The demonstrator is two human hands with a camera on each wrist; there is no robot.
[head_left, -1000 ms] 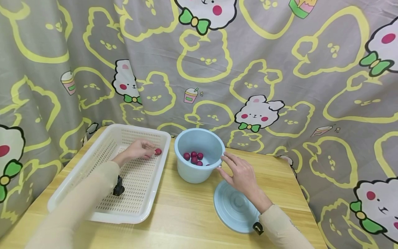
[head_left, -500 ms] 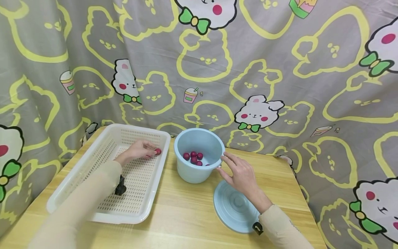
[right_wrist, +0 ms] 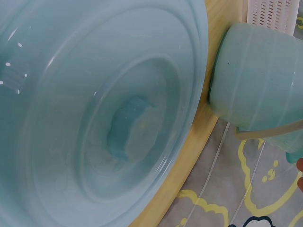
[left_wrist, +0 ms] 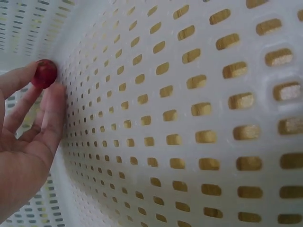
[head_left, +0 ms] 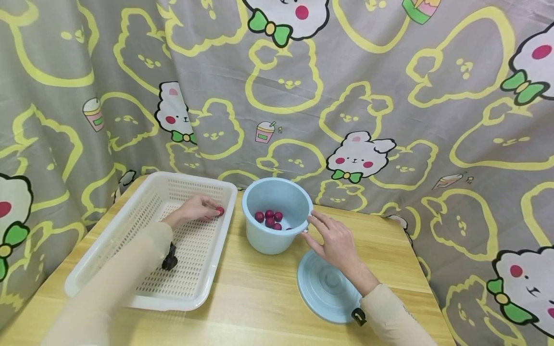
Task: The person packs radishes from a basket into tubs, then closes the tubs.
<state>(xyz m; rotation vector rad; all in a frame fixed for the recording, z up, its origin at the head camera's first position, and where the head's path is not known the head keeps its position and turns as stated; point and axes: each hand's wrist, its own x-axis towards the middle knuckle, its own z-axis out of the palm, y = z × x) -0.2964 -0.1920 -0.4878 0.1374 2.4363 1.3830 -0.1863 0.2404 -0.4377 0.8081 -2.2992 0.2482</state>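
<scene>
In the head view my left hand (head_left: 198, 208) reaches into the white perforated basket (head_left: 214, 269), at its far right corner. Its thumb and fingers pinch a small dark red plum (head_left: 220, 211); the left wrist view shows this plum (left_wrist: 45, 74) at the fingertips, close to the basket's wall. My right hand (head_left: 335, 240) holds the right rim of a light blue bucket (head_left: 268, 240), thumb on the near side and fingers beyond. Several plums (head_left: 270, 222) lie at the bottom of the bucket. Only fingertips (right_wrist: 300, 172) of that hand appear in the right wrist view.
A light blue round lid (head_left: 320, 288) with a central knob lies on the wooden table (head_left: 251, 307), under my right forearm. The left wrist's black camera mount (head_left: 169, 259) hangs over the basket floor. A patterned grey curtain (head_left: 294, 129) stands behind the table.
My left hand has shifted slightly to the right and its fingers have drawn in around the plum. The right hand, bucket and lid stay where they were.
</scene>
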